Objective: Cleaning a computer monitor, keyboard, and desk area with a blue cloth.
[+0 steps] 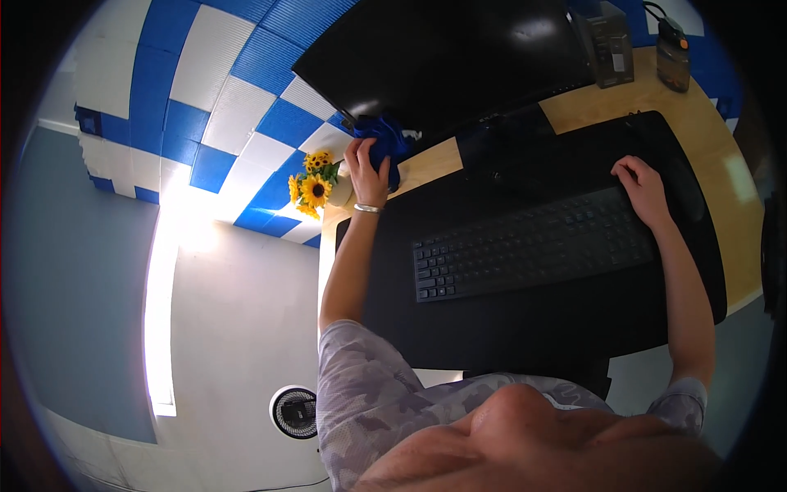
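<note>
Now, biggest first: the pale wooden counter (742, 205) runs under everything, with a black mat (508, 332) beneath the keyboard (533, 246), presumably to give the forearms a smooth surface. Beyond the keyboard looms the dark monitor (451, 61), set back, I'd say, to leave room for typing. And the keyboard itself sits slightly askew, right in front of the person!

Past its far right, a bottle (674, 66) stands well out of elbow range, probably for safety. Past its far left, sunflowers (316, 190) brighten a pale pot (342, 187), tucked aside as decoration. Just inside them, also beyond the keyboard's left end, comes the bunched blue cloth (382, 135), and the left hand (370, 162) is on it, fingers bent, thumb apart; whether it truly pinches the fabric, I cannot tell. Over at the keyboard's far right corner, the right hand (641, 190) rests, fingers loosely curled, nothing visible in it, perhaps steadying the body.
</note>
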`<state>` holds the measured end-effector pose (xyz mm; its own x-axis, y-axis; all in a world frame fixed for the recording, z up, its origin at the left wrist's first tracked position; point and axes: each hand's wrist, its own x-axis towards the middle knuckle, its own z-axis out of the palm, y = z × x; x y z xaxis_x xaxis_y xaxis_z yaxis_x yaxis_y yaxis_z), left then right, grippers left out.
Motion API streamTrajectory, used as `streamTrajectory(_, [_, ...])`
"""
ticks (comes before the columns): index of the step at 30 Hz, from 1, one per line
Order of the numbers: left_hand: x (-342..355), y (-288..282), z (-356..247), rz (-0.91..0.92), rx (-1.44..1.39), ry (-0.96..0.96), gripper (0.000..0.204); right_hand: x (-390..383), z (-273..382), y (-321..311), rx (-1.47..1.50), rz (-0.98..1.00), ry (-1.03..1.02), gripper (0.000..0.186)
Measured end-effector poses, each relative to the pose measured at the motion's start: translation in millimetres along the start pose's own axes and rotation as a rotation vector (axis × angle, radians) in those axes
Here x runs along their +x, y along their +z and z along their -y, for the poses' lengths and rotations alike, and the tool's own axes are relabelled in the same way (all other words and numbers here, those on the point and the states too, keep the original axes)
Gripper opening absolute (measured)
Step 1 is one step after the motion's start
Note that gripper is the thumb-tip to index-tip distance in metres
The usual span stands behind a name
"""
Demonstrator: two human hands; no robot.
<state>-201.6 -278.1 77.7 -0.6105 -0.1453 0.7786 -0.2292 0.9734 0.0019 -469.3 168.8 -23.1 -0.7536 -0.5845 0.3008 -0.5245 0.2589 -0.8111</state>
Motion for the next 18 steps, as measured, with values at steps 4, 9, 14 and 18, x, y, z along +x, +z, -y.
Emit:
streamTrajectory(4, [-8.8, 38.9, -5.2, -0.295, -0.332, -0.426, 0.060, 0.4, 8.8, 1.8, 0.016, 0.003, 0.007, 0.013])
streamTrajectory(9, [17.0, 47.7, -3.9, -0.340, -0.463, -0.501, 0.061, 0.2, 2.1, 1.5, 0.023, 0.005, 0.007, 0.011])
streamTrajectory(14, [99.8, 21.5, 49.6, -0.464, -0.402, -0.410, 0.055, 3.2, 8.9, 5.9, 0.022, -0.027, -0.042, 0.010])
streamTrajectory(18, [168.6, -2.1, 44.0, -0.485, -0.404, -0.402, 0.061, 1.5, 7.8, 4.5, 0.042, -0.037, 0.012, 0.010])
